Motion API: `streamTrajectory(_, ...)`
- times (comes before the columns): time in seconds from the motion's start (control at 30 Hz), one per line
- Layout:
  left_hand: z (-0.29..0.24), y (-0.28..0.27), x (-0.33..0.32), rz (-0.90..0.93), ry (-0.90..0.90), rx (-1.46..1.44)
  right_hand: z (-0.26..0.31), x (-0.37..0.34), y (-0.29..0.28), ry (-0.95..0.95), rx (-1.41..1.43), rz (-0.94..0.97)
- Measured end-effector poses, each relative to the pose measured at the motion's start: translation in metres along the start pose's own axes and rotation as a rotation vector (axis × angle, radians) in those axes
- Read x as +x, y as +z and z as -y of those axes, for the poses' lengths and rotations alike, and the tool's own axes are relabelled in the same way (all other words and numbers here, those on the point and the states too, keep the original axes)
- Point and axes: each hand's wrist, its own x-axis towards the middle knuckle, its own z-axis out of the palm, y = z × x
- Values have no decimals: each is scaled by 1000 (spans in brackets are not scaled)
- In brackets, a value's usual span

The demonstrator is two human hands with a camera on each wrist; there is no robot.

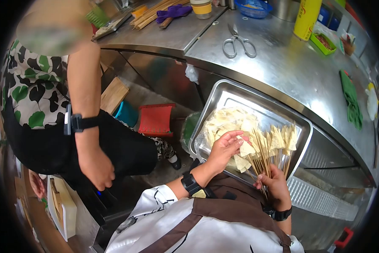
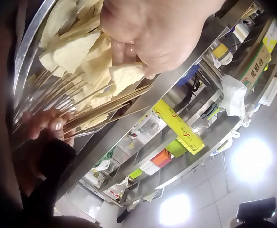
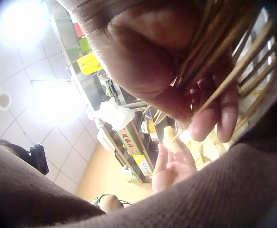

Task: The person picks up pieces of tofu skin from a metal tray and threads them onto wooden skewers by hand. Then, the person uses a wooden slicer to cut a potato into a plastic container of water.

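Note:
My left hand (image 1: 224,152) pinches a pale yellow, thin flat slice of food (image 2: 126,76) between thumb and fingers, over the metal tray (image 1: 306,139). A bundle of bamboo skewers (image 1: 262,149) is gripped in my right hand (image 1: 277,184), at the tray's near edge. One single skewer (image 3: 233,78) stands apart from the bundle, between the right fingertips, its tip at the slice in the right wrist view. More pale slices (image 1: 229,120) lie heaped in clear plastic on the tray's left. Skewers with slices threaded on them (image 1: 288,139) lie on its right side.
Behind the tray runs a steel counter (image 1: 273,67) with scissors (image 1: 239,44), a yellow can (image 1: 307,19), a green tray (image 1: 323,43) and a green cloth (image 1: 351,99). Another person's arm (image 1: 86,84) is at the left. A red stool (image 1: 155,119) stands on the floor.

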Motion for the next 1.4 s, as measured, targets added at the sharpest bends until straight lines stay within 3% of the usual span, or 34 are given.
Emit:
streamTrajectory(0.33, 18, 1, -16, 0, 81, 233, -17, -7, -7, -98, -25, 16)
streamTrajectory(0.67, 26, 2, -19, 5, 20, 58, -8, -10, 5, -69, -28, -26)
streamTrajectory(1.0, 28, 6, -24, 87, -49, 80, -14, -6, -2, -74, -17, -3)
streamTrajectory(1.2, 41, 2, -17, 135, 9, -25, -10, -7, 5, -80, -45, -29)
streamTrajectory(1.27, 56, -7, -9, 97, 25, 104, -16, -3, 0, -80, -23, -53)
streamTrajectory(1.3, 51, -4, -10, 52, -69, 101, -22, 2, -7, -99, -35, -18)
streamTrajectory(1.4, 58, -5, -3, 60, -15, 99, -22, 8, -3, -78, -72, 24)
